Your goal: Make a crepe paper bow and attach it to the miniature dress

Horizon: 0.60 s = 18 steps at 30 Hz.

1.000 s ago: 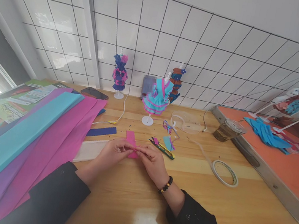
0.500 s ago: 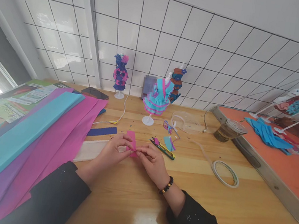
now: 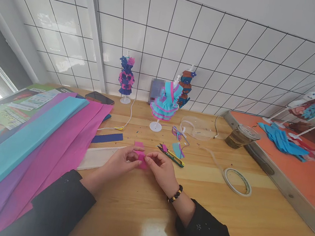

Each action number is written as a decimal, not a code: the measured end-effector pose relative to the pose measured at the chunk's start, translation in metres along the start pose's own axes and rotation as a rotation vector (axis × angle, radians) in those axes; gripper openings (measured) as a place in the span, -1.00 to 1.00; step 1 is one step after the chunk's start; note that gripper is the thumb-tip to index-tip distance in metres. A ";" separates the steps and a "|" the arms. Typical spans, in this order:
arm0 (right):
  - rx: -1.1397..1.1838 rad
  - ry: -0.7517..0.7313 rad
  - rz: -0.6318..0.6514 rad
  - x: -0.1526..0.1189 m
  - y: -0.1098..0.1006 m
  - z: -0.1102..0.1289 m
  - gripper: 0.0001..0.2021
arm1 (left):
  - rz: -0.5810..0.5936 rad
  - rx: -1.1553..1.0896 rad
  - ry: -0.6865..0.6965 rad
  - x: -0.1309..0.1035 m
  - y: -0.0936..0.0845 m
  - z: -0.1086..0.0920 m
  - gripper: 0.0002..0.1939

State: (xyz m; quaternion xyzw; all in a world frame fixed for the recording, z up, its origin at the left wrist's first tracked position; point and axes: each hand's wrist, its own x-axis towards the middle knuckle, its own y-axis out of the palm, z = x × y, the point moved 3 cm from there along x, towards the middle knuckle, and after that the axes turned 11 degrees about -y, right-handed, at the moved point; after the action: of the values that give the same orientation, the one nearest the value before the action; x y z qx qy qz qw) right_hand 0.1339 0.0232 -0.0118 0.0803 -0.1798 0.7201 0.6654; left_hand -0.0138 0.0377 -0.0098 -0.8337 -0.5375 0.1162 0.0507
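Note:
Between my hands is a small pink paper strip (image 3: 141, 156), folded or bent, with part of it hidden by my fingers. My left hand (image 3: 121, 160) pinches its left side between thumb and fingers. On the strip's right edge, the thumb and fingertips of my right hand (image 3: 161, 169) are closed. Just right of the strip lie thread snips (image 3: 173, 157) with green and yellow handles, a scrap of pink by their blades. A turquoise paper piece (image 3: 177, 150) with pink edging is behind them. To the left are a dark blue strip (image 3: 107, 138) and a white sheet (image 3: 97, 157).
Large turquoise (image 3: 27, 144) and pink sheets (image 3: 71, 139) cover the left side. Several small mannequins in paper dresses, one turquoise (image 3: 166, 105), stand along the wall. A tape roll (image 3: 237, 182), a lidded cup (image 3: 241, 137) and an orange surface (image 3: 302, 176) are on the right.
The pink strip's upright end has come down and more folded pink shows between my fingers. Both hands stay in nearly the same place.

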 end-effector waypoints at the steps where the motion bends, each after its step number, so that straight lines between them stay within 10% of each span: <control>1: 0.031 0.008 0.009 0.000 0.001 0.000 -0.84 | 0.010 -0.021 -0.008 0.000 0.000 0.001 -0.57; 18: 0.196 0.069 0.023 0.000 0.005 0.001 -0.77 | 0.069 -0.114 -0.066 -0.003 0.004 -0.001 -0.37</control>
State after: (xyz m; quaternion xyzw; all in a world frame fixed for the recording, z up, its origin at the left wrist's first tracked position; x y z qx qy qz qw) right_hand 0.1293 0.0225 -0.0118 0.1182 -0.0862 0.7442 0.6518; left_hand -0.0115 0.0332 -0.0092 -0.8488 -0.5157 0.1145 -0.0189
